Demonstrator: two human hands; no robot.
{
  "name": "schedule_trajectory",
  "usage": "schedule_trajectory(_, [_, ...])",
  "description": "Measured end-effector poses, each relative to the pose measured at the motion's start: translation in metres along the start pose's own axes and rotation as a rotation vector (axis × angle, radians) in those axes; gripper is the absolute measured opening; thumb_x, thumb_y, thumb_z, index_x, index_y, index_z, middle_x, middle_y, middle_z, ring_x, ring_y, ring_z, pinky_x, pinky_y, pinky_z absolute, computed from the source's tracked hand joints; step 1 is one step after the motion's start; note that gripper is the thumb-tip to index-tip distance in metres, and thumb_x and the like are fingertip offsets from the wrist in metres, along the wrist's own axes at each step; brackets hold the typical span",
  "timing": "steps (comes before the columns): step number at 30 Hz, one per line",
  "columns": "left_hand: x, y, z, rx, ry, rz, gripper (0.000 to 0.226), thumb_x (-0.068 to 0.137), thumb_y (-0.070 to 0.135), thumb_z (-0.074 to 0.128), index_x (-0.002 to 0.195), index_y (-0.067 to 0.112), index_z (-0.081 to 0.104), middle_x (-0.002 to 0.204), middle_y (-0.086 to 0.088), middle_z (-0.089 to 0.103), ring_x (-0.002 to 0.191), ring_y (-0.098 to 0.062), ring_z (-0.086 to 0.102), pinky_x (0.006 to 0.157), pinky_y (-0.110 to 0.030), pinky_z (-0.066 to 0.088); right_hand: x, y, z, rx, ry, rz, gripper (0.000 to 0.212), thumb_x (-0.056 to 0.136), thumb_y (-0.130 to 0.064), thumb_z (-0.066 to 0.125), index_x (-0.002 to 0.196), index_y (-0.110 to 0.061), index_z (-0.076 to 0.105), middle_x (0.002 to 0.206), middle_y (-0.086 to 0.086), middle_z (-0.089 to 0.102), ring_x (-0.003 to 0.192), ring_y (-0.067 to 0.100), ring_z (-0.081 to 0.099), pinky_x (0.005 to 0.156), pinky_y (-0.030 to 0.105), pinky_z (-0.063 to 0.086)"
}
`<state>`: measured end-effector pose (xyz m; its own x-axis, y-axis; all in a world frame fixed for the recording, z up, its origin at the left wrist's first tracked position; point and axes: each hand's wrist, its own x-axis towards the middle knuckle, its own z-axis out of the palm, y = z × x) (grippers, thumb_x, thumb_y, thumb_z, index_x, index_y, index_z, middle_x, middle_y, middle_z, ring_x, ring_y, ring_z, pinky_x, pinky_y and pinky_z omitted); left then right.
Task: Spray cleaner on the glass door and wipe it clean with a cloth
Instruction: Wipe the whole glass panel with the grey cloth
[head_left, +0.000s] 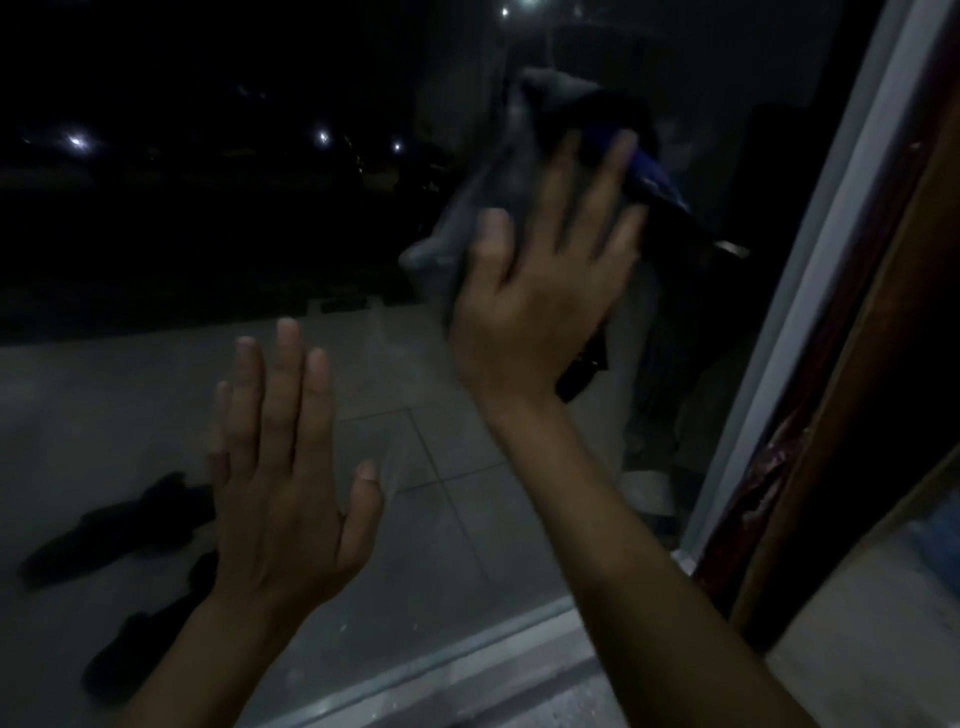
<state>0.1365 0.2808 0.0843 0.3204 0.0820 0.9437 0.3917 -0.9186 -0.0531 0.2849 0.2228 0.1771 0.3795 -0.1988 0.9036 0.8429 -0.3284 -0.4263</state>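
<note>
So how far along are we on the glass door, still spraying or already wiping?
Wiping. No spray bottle is in view, so spraying looks finished, though I cannot confirm it. The right hand presses a grey cloth flat against the glass door near the right-hand frame; the left hand is open and empty, lower left. The picture is too dark to judge streaks, so the rest of the pane may still need wiping.

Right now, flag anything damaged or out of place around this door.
The dark red edge strip beside the white door frame looks torn and peeling low down. Dark shoes lie scattered on the tiles outside.
</note>
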Motion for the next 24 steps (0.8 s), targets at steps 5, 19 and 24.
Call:
schedule_trajectory(5, [0.009,-0.003,-0.011,-0.032,0.071,-0.008,0.069,0.088,0.030,0.035,0.148,0.003,0.013,0.153,-0.023,0.009,0.147,-0.027,0.002,0.115,-0.056,0.015,-0.079,-0.020,-0.008,0.088,-0.224,-0.525,0.052,0.093,-0.046,0.043,0.143,-0.032,0.042,0.156,0.001,0.031,0.139,0.040,0.031,0.116,0.053,0.018])
schedule_trajectory(19, [0.042,0.005,-0.004,-0.015,0.074,0.012,0.070,0.089,0.032,0.036,0.147,-0.001,0.016,0.153,-0.023,0.016,0.147,-0.027,0.004,0.118,-0.048,0.006,0.016,0.033,-0.011,-0.022,-0.083,0.021,0.059,0.098,-0.044,0.027,0.146,-0.012,0.040,0.154,0.021,0.031,0.138,0.048,0.030,0.109,0.061,0.026])
schedule_trajectory(24, [0.024,0.001,0.022,0.000,-0.097,-0.075,0.083,0.081,0.029,0.050,0.147,-0.007,0.016,0.156,-0.026,0.008,0.145,-0.043,0.005,0.111,-0.066,0.010,-0.049,0.049,-0.016,0.055,-0.223,-0.212,0.059,0.097,-0.053,0.022,0.147,-0.024,0.033,0.158,0.011,0.022,0.143,0.043,0.022,0.116,0.057,0.015])
